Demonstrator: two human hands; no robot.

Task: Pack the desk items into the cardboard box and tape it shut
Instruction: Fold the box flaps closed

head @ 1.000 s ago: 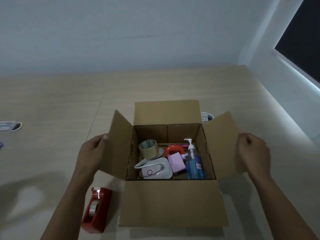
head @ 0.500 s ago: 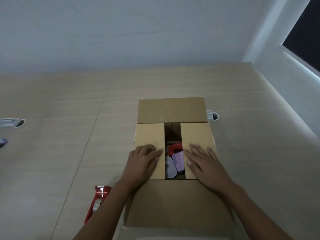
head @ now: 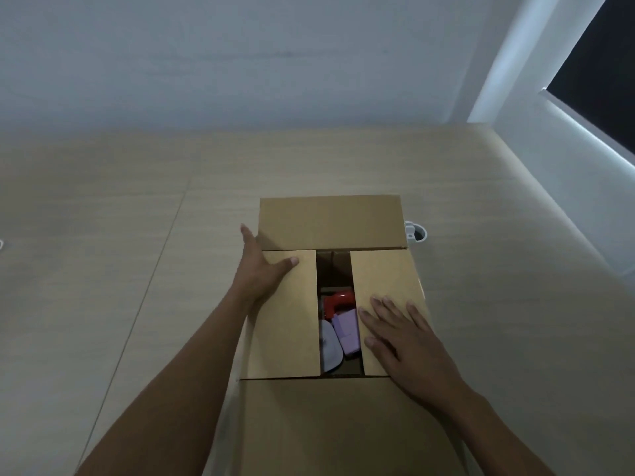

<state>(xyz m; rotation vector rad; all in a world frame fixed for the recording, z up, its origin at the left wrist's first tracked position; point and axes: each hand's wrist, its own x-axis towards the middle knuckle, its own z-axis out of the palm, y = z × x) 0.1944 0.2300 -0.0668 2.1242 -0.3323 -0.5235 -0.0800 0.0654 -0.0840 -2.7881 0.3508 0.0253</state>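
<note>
Cardboard box [head: 285, 324] mid-bench, side flaps folded in. Left hand [head: 263, 269] at far-left corner, right hand [head: 398, 334] flat on right flap; fingers spread, gripping nothing.

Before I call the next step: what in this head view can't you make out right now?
- Most box contents: hidden by the two folded side flaps; only red, purple and pale pieces show in the gap.
- Left hand fingertips: reach past the far flap; its grip is unclear.
- Near flap: cut off by the bottom edge.
- Small grey object: partly behind the box.
</note>
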